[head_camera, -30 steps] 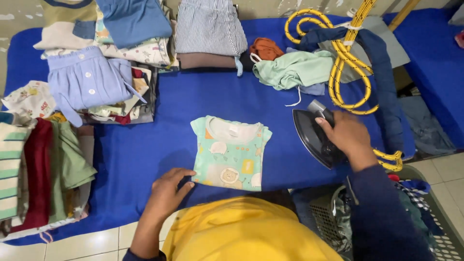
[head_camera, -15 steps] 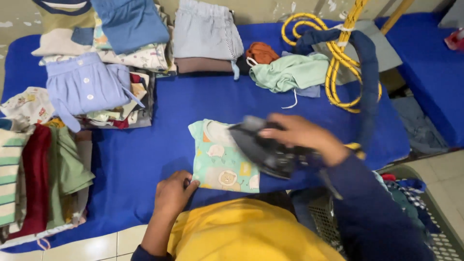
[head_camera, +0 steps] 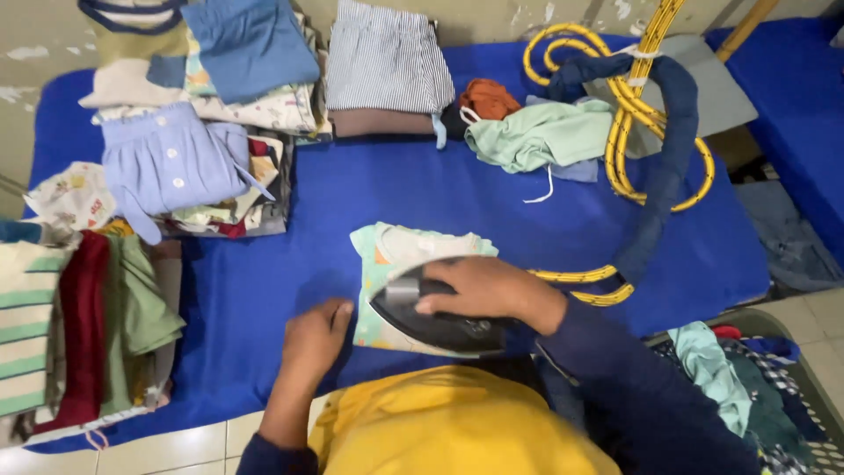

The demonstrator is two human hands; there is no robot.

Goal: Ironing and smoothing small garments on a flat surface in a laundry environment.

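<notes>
Two hands at work over a blue-covered desk [head_camera: 527, 220]. Right hand [head_camera: 488, 290] wraps its fingers [head_camera: 440, 303] shut around the handle of a dark clothes iron [head_camera: 440, 324], soleplate down on a small folded garment [head_camera: 400, 255], pale green with a printed pattern, lying at the desk's 6 o'clock edge just in front of the person. Iron covers the garment's near half; the far half with the neckline shows at 12 o'clock of the iron. Left hand [head_camera: 312, 339] rests flat on the blue cover at 9 o'clock of the garment, fingers loosely spread, holding nothing, fingertips just beside the cloth edge.

Yellow braided cord [head_camera: 629, 132] loops at 2 o'clock, dark strap threaded through it, running down toward the iron at 3 o'clock. Mint-green crumpled top [head_camera: 545, 132] and an orange piece [head_camera: 488, 97] sit at 1 o'clock. Striped folded stack [head_camera: 387, 66] at 12 o'clock. Light blue buttoned shirt [head_camera: 171, 163] on a mixed pile at 10 o'clock, more folded stacks at 8–9 o'clock, maroon and green among them. Laundry basket [head_camera: 818, 422] with clothes at 4 o'clock, off the desk.

Judgement for doing this pass well: keep the iron flat and gliding, not parked; left hand should pin the garment's edge taut while staying clear of the hot plate; watch the cord so it doesn't drag across the folded cloth.
</notes>
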